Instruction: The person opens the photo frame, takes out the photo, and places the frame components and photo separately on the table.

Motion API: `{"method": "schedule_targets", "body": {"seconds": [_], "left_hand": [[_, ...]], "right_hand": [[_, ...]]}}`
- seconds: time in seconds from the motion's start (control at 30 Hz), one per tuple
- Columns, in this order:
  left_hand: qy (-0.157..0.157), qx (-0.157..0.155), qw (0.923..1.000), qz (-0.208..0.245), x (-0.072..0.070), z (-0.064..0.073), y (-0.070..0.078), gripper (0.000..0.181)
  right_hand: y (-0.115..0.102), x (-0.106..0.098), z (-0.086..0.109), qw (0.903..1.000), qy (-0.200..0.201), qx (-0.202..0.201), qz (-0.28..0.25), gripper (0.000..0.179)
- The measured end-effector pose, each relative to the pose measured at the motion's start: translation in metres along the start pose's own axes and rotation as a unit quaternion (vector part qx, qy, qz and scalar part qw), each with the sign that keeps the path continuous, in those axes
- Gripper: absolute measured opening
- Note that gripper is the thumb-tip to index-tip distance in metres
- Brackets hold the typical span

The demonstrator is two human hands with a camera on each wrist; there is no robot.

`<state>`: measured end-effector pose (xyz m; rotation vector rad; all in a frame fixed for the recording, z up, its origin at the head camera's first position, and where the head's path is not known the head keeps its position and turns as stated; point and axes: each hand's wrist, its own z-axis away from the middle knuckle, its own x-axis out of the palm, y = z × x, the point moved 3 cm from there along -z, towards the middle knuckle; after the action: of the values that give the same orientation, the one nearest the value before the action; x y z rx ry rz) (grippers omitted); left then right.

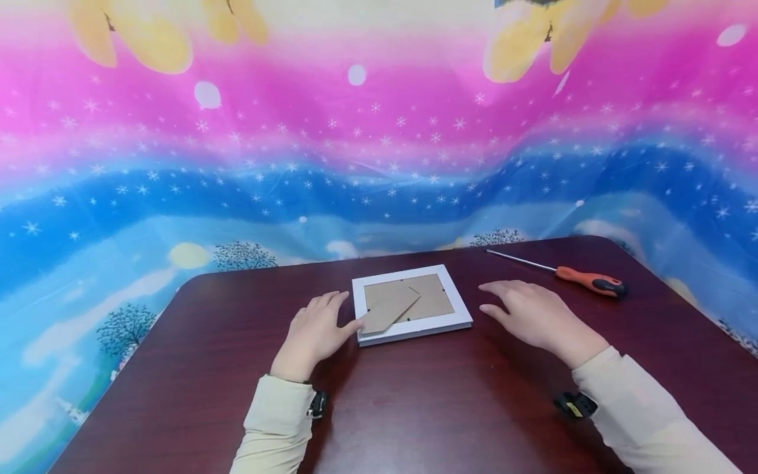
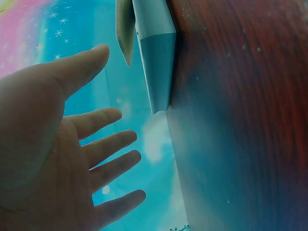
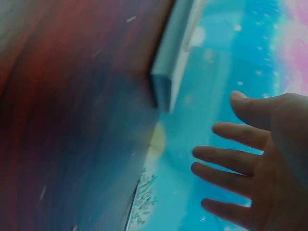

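Note:
A white picture frame [image 1: 414, 327] lies face down on the dark table, its brown backing board [image 1: 438, 301] and fold-out stand [image 1: 385, 311] facing up. Small dark tabs sit along the backing's edges. My left hand [image 1: 316, 329] is at the frame's left side, fingers spread and thumb near the corner by the stand; the left wrist view shows a gap between thumb and frame [image 2: 156, 62]. To the right of the frame my right hand [image 1: 535, 313] hovers with fingers extended, apart from it, as the right wrist view also shows. Neither hand holds anything.
A screwdriver [image 1: 586, 280] with an orange and black handle lies at the back right of the table [image 1: 414, 408], its shaft pointing left. Behind the table hangs a colourful cloth [image 1: 379, 151] with snowflakes and trees.

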<state>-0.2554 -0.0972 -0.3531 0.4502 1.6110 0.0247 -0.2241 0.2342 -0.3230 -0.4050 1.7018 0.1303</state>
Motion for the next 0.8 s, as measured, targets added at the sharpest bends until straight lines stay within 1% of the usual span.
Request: {"method": "schedule_targets", "body": {"seconds": [0.07, 0.13, 0.3, 0.4, 0.47, 0.6, 0.73, 0.8], "left_hand": [[-0.007, -0.003, 1.0000, 0.001, 0.002, 0.001, 0.000, 0.073], [-0.013, -0.006, 0.9999, 0.002, 0.004, 0.001, 0.001, 0.073], [-0.021, -0.011, 0.9997, 0.004, 0.006, 0.001, 0.003, 0.074], [-0.022, -0.018, 0.9996, 0.004, 0.006, 0.001, 0.002, 0.074], [-0.022, -0.019, 0.9996, 0.002, 0.005, 0.001, 0.001, 0.074], [-0.021, -0.017, 0.9996, -0.001, 0.003, 0.001, 0.001, 0.073], [-0.025, -0.017, 0.9995, 0.001, 0.003, 0.001, 0.001, 0.072], [-0.025, -0.015, 0.9996, 0.001, 0.003, 0.001, 0.002, 0.072]], "right_hand": [[0.005, 0.001, 0.000, 0.9999, 0.006, -0.005, 0.012, 0.044], [0.014, 0.001, 0.000, 0.9995, 0.022, -0.012, 0.019, 0.041], [0.044, -0.004, 0.000, 0.9952, 0.087, -0.029, 0.034, 0.037], [0.064, -0.007, 0.002, 0.9917, 0.110, -0.033, 0.059, 0.037], [0.077, -0.008, 0.003, 0.9907, 0.109, -0.031, 0.075, 0.038], [0.103, -0.010, 0.006, 0.9904, 0.092, -0.020, 0.101, 0.038], [0.127, -0.013, 0.008, 0.9911, 0.082, -0.009, 0.105, 0.037], [0.138, -0.016, 0.008, 0.9922, 0.073, 0.006, 0.101, 0.038]]}}
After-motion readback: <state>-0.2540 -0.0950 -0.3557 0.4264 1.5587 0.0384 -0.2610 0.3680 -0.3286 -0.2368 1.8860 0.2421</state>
